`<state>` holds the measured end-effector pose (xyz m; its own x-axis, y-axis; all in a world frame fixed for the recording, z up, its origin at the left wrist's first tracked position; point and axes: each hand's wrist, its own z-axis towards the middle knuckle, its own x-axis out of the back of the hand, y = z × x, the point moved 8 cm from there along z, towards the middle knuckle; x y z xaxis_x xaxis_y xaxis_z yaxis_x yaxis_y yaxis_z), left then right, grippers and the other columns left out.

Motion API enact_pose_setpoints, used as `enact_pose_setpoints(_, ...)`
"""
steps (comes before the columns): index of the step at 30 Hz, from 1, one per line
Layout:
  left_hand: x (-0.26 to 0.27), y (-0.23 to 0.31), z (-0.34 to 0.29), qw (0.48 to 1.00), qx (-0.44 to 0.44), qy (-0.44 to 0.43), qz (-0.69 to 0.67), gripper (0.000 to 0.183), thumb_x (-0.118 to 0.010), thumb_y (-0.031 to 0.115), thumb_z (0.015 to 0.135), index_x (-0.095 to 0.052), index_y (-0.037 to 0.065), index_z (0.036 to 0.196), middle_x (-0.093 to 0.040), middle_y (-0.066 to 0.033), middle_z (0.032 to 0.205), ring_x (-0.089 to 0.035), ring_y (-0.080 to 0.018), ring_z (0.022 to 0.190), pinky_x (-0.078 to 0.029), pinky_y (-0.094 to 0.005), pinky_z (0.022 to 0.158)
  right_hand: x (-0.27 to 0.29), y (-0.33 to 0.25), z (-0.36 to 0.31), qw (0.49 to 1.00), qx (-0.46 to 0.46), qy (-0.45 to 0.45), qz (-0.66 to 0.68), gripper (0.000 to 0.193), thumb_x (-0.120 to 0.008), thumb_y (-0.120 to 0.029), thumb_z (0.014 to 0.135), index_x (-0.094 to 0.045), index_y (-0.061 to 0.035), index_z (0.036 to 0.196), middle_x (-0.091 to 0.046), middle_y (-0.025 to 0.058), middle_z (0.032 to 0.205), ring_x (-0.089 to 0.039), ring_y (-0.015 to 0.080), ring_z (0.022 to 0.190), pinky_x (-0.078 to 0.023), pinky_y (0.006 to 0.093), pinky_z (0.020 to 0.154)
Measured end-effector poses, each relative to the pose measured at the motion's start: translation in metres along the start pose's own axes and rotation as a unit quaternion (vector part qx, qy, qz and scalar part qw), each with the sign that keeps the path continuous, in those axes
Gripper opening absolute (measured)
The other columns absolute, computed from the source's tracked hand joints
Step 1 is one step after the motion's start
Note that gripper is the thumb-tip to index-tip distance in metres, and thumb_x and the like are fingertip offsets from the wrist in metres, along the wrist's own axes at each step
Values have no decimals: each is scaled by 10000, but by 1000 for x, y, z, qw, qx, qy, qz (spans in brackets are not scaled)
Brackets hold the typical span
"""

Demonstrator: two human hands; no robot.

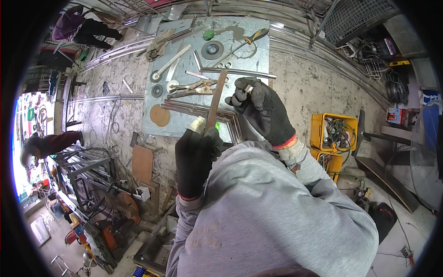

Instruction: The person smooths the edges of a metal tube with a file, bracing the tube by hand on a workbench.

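Note:
My left hand (197,157), in a black work glove, is closed around the lower end of a flat brown metal strip (217,98) that points up and away from me. Opposite it, my right hand (266,113), gloved too, pinches a small shiny metal piece (249,88) between its fingers. The hands are apart, above the near part of a metal-topped table (260,53). Locking pliers (194,88) lie just beyond the strip. Under and beside the hands are thin metal bars joined at an angle (196,109). Another angled metal bar (244,72) lies farther off.
The table also carries a grinding disc (212,50), a long tool with a yellow-black handle (257,35), brown discs (159,115) and a cloth or glove (159,46). Yellow crates (333,144) stand at right. Two people (85,30) are at left, one far, one nearer. Long metal tubes (115,55) line the floor.

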<state>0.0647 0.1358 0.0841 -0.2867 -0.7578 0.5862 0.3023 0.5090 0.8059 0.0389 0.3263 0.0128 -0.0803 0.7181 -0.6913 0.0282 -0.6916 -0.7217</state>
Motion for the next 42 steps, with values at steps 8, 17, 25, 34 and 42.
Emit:
enact_pose_setpoints(8, -17, 15, 1, 981, -84, -27, 173, 141, -672, 32, 886, -757, 54, 996, -678, -100, 854, -698, -176, 604, -567, -305, 550, 7, -1, 0, 993, 3, 40, -111, 538, -700, -436, 1068, -601, 0, 1367, -598, 2, 1079, -572, 148, 1021, -501, 349, 996)
enact_pose_setpoints(17, -19, 11, 0, 980, -43, -44, 190, 88, -709, 94, 886, -752, 65, 957, -721, -164, 901, -722, -340, 760, -576, -404, 633, -4, -4, 2, 999, -2, -20, -40, 544, -702, -421, 1068, -618, 29, 1360, -651, 26, 1091, -600, 121, 1006, -524, 305, 935)
enact_pose_setpoints(25, -23, -1, -9, 994, 25, -75, 73, 84, -700, 57, 876, -730, 76, 952, -619, -112, 732, -657, -325, 644, -521, -419, 552, 10, 0, -3, 996, -47, 37, -70, 625, -763, -435, 1030, -595, 34, 1409, -695, 72, 1188, -664, 163, 1098, -541, 318, 973)
enact_pose_setpoints(34, -18, 18, -4, 965, -85, -19, 246, 52, -705, 73, 879, -734, 80, 922, -671, -150, 792, -680, -357, 686, -528, -447, 564, 3, 8, -11, 987, -70, 65, -129, 547, -760, -407, 1036, -651, 37, 1337, -722, 72, 1163, -663, 153, 1071, -538, 310, 965)
enact_pose_setpoints(42, -21, 15, -5, 962, -95, 8, 255, 90, -731, 111, 945, -711, 25, 932, -651, -167, 744, -686, -362, 672, -529, -453, 564, 9, 15, -9, 987, -37, 80, -131, 585, -735, -474, 1046, -666, 46, 1303, -724, 53, 1132, -665, 143, 1025, -542, 309, 935)
